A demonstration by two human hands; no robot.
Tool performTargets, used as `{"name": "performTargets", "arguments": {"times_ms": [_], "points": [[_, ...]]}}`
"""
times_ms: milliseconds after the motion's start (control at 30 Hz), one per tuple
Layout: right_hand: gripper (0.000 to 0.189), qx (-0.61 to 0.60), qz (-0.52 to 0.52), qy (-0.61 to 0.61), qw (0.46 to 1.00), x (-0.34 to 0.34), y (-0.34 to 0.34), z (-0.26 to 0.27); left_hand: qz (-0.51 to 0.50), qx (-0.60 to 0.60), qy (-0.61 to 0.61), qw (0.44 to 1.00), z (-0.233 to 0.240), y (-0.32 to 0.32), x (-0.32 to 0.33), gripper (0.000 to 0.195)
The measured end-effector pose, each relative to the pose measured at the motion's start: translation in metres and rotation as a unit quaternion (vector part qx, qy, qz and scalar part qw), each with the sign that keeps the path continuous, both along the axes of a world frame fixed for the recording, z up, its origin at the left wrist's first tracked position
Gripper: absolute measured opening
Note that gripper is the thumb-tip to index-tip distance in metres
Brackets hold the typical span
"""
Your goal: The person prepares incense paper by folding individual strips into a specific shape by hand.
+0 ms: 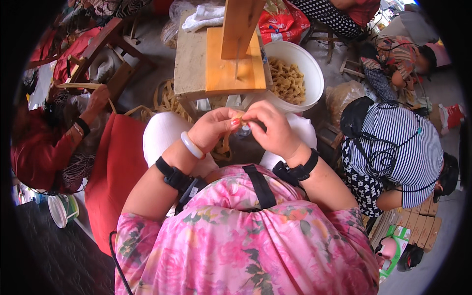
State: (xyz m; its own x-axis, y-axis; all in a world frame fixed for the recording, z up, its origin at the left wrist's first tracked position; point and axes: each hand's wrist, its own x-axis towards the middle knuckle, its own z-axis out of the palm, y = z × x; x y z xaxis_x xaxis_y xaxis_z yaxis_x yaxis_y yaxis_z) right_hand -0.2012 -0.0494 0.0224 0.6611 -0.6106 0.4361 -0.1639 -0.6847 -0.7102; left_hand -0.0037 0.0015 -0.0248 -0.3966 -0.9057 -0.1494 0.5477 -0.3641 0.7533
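Observation:
Both hands meet over my lap at a small piece of tan strip material [241, 118]. My left hand [217, 125] pinches it between thumb and fingers. From the right, my right hand [271, 127] grips the same piece with its fingertips. A tan strip [223, 145] hangs below my left hand. Just beyond the hands, an orange wooden board with an upright post [217, 73] rests on a worn stool [188, 70]; a thin metal rod [236, 66] stands upright on the board. Right of it, a white bucket [315, 81] holds many tan knotted pieces [285, 81].
A heap of tan strips [169, 99] lies left of the stool, and a white cloth [204, 17] on it. At left, a co-worker in red [44, 143] handles a strip. Another in stripes [402, 147] sits at right. A red bag [282, 22] stands behind the bucket.

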Motion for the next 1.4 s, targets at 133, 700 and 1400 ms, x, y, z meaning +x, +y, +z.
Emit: {"name": "performTargets", "arguments": {"times_ms": [133,700,1400], "points": [[0.016,-0.066,-0.011,0.075,0.995,0.005,0.003,-0.001,0.054,-0.013,0.020,0.998,-0.005,-0.003,-0.002,0.021],[0.018,0.138,0.020,0.112,0.984,-0.013,0.011,0.014,0.229,-0.152,-0.355,0.894,0.010,0.003,0.003,0.010],[0.011,-0.051,-0.073,0.055,0.995,0.013,-0.051,0.034,0.098,-0.136,-0.384,0.908,0.046,-0.048,0.043,0.023]]}}
